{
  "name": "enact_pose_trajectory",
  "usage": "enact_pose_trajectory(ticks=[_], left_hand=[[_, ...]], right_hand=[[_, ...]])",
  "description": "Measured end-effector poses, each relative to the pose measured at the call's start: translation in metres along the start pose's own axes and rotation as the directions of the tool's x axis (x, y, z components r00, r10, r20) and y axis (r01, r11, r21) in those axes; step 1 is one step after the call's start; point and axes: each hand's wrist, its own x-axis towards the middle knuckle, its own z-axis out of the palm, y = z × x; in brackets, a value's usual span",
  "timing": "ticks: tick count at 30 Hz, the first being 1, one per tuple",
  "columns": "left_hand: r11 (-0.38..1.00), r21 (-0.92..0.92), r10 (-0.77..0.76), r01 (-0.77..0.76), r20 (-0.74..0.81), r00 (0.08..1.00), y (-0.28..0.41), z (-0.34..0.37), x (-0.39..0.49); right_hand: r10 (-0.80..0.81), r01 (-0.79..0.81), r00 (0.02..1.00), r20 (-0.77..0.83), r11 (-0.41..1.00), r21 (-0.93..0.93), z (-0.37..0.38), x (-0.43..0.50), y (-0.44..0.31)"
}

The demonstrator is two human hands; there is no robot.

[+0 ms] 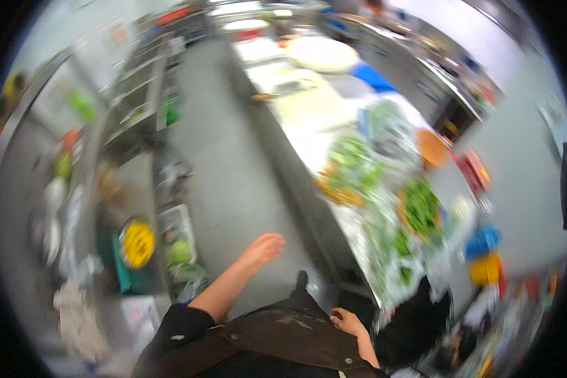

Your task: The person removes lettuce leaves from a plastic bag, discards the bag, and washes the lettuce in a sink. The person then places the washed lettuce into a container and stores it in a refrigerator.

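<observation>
My left hand (263,250) reaches out over the grey floor, its fingers apart and nothing in it. Near my dark apron (283,330), beside the counter's end, my right hand (347,322) hangs with loosely bent fingers, and no held thing shows. On the steel counter (307,208) to the right lie leafy greens (420,208) in an orange basket, bagged greens (352,156) and a clear plastic bag (392,127). Farther up are a pale cutting board (312,104) and a large round pale board or tray (322,53). The picture is blurred.
A grey floor aisle (231,156) runs between the counters. On the left stand a round bowl of yellow food pieces (138,244), a white crate (187,227) with a round green vegetable (179,252), and a crumpled cloth (78,321). Blue (483,241) and yellow (485,269) containers stand at the right.
</observation>
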Motion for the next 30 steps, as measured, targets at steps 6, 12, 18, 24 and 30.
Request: enact_pose_trajectory(ticks=[6,12,18,24,30], left_hand=[[0.976,-0.163,0.033,-0.142,-0.538,0.842,0.053,-0.12,-0.035],[0.902,-0.348,-0.125,-0.254,-0.776,0.619,0.016,-0.225,-0.054],[0.783,-0.544,-0.274,-0.301,-0.737,0.618,0.034,-0.328,0.026],[0.899,-0.365,-0.096,-0.243,-0.705,0.703,0.18,-0.436,0.125],[0.854,-0.327,0.075,-0.404,-0.692,0.718,0.353,-0.537,0.237]], right_hand=[[-0.398,0.37,0.865,0.305,0.917,0.147,-0.079,0.134,-0.22],[-0.553,0.694,0.642,0.531,0.714,-0.095,-0.08,0.286,-0.393],[-0.507,0.786,0.607,0.612,0.495,-0.37,-0.044,0.435,-0.48],[-0.3,0.691,0.639,0.708,0.628,-0.357,-0.064,0.534,-0.599],[-0.358,0.668,0.702,0.616,0.632,-0.393,-0.084,0.689,-0.689]])
